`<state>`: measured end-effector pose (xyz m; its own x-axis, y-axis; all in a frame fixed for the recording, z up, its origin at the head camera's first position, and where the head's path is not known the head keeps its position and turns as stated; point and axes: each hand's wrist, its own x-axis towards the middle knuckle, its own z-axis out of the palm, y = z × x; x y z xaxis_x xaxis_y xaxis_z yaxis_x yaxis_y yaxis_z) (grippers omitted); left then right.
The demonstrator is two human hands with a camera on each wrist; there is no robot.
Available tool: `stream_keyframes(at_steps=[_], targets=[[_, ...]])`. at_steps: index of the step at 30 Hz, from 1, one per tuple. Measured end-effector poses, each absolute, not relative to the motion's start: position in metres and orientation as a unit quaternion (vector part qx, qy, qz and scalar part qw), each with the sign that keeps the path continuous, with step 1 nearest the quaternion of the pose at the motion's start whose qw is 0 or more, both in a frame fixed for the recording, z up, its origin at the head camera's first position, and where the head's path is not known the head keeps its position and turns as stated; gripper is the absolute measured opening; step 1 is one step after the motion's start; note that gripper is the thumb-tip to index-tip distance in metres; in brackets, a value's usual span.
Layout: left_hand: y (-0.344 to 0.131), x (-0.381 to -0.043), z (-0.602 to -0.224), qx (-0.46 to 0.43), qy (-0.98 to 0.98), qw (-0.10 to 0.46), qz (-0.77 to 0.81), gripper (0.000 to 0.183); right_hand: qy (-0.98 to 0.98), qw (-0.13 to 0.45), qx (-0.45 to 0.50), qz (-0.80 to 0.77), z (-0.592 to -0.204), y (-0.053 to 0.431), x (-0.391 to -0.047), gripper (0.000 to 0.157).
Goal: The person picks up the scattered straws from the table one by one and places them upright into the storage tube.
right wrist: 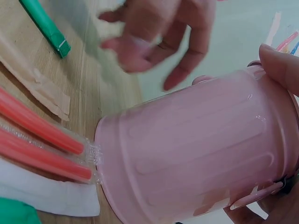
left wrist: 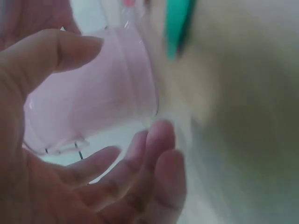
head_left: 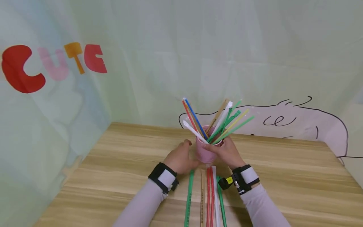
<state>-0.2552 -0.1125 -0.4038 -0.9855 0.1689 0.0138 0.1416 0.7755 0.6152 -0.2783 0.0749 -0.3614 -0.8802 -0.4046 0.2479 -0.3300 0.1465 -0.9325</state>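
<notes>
As I watch from beside the table [head_left: 122,164], the person's right hand [head_left: 229,154] grips a pink bucket [head_left: 205,155] near its top, the thumb laid along the near side by the rim. The left hand [head_left: 180,158] is released: thumb and fingers curve loosely apart beside the bucket, with nothing in their grasp. The bucket is between the two hands, toward the far part of the table, mouth up; whether its base sits fully on the wood I cannot tell. Its side is ribbed, and a small handle [right wrist: 257,195] shows close to the right hand. Out of the mouth fans a bunch of straws [head_left: 194,115] in red, blue, white, brown, green and yellow, leaning both ways.

On the near side of the bucket, more lie in a row, their far ends toward it: from the left, a green straw [head_left: 189,198], a brown straw [head_left: 202,198], two red straws [head_left: 212,198], a white straw [head_left: 216,198] and a second green straw [head_left: 221,201]. Pale sleeves [head_left: 141,203] end at black wrist straps [head_left: 246,179]. Behind hangs a pale cloth [head_left: 170,63], with "CUTE" in coloured letters [head_left: 15,67] on the left.
</notes>
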Motion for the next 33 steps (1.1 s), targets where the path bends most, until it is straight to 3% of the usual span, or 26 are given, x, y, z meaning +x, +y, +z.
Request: stream_keyframes(at_steps=[5, 12, 23, 33], targets=[[-0.107, -0.243, -0.41, 0.116, 0.951, 0.064, 0.279, 0.079, 0.758, 0.03, -0.247, -0.603, -0.36, 0.077, -0.28, 0.055], [-0.099, -0.232, -0.412, 0.126, 0.955, 0.059, 0.263, 0.072, 0.76, 0.03, -0.235, -0.606, -0.361, 0.078, -0.28, 0.057], [-0.105, -0.227, -0.407, 0.102, 0.955, -0.004, 0.279, 0.057, 0.76, 0.033, -0.243, -0.602, -0.362, 0.076, -0.28, 0.054], [-0.143, -0.223, -0.335, 0.113, 0.903, -0.138, 0.391, 0.024, 0.758, 0.025, -0.247, -0.603, -0.377, 0.078, -0.29, 0.056]])
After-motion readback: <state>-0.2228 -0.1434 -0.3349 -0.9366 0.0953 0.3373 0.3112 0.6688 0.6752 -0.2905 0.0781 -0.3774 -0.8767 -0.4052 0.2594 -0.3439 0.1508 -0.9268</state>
